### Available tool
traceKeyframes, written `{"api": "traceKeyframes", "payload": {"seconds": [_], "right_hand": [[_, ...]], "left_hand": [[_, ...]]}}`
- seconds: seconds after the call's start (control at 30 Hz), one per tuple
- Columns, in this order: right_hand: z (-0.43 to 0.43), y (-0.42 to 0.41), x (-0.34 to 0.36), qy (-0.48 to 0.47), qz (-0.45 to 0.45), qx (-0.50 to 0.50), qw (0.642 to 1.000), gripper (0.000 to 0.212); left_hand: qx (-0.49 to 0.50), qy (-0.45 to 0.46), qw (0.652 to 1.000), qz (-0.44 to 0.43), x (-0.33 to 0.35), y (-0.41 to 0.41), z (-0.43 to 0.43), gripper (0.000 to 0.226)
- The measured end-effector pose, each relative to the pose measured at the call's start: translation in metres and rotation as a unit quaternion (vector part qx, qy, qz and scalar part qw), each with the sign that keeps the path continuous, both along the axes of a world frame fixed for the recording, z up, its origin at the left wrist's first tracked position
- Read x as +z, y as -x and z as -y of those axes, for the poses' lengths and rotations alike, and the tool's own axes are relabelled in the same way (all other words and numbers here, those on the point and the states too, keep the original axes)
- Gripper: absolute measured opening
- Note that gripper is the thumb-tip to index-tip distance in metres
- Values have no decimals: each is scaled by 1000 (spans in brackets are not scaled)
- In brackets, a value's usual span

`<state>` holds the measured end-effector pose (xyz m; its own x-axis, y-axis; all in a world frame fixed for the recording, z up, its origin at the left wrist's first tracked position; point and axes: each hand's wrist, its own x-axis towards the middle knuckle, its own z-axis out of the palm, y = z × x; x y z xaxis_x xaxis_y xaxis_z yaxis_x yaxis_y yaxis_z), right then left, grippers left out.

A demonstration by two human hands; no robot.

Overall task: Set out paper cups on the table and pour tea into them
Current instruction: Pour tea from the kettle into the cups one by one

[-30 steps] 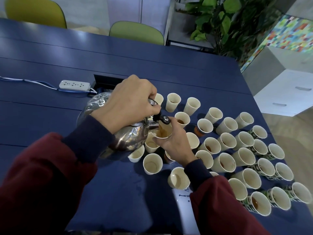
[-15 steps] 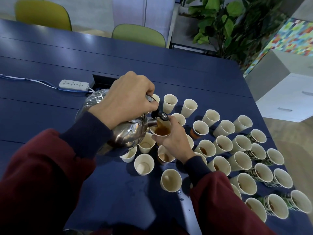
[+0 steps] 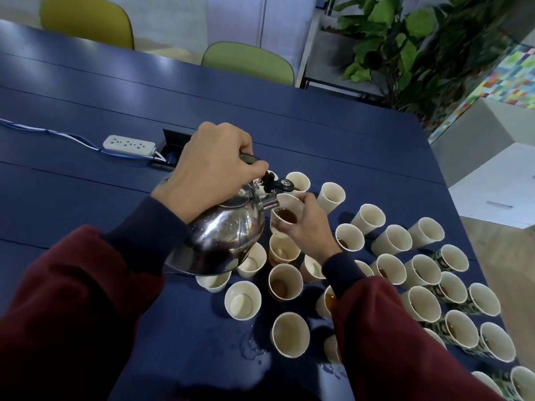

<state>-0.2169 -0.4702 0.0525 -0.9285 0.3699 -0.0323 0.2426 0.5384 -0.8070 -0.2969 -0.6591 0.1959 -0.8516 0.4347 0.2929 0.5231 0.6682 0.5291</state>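
Rightward, paper cups (image 3: 451,257) near the table edge (image 3: 437,169).

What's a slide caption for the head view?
Left hand tips a steel kettle into a paper cup held by the right hand.

I've got the kettle (image 3: 225,235) tilted over the middle of the table (image 3: 86,91), with the left hand (image 3: 214,166) on top gripping the handle and the spout pointing right. The right hand (image 3: 307,224) holds a cup (image 3: 285,211) right at the spout, tea in it. More cups (image 3: 393,240) stand under and in front of the kettle, and the cluster runs right and toward me, out to the table's right edge. Behind the kettle on the left I see a power strip (image 3: 128,144), its cable (image 3: 43,130) trailing left and a hatch (image 3: 173,140) just right of it. A puddle (image 3: 254,351) lies on the near side. Chairs (image 3: 249,65) sit behind the far edge, with a plant (image 3: 405,39) to their right.
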Motion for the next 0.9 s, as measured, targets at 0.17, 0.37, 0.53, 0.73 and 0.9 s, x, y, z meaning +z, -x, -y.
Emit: {"api": "traceKeyframes", "payload": {"seconds": [0.17,0.37,0.53,0.73,0.9], "right_hand": [[-14,29,-15,-76,13,1,997,68],[-19,59,-26,-84,7,-4,996,65],[-20,71,-35,-84,24,7,996,62],[-21,69,-38,-99,34,12,994,56],[-21,71,-40,-90,44,20,995,60]], "left_hand": [[22,-4,1000,2,-4,18,0,28],[31,4,1000,3,-9,37,0,31],[30,2,999,15,-13,45,5,32],[31,-10,999,17,-13,47,5,31],[30,-13,999,15,-10,45,3,31]]}}
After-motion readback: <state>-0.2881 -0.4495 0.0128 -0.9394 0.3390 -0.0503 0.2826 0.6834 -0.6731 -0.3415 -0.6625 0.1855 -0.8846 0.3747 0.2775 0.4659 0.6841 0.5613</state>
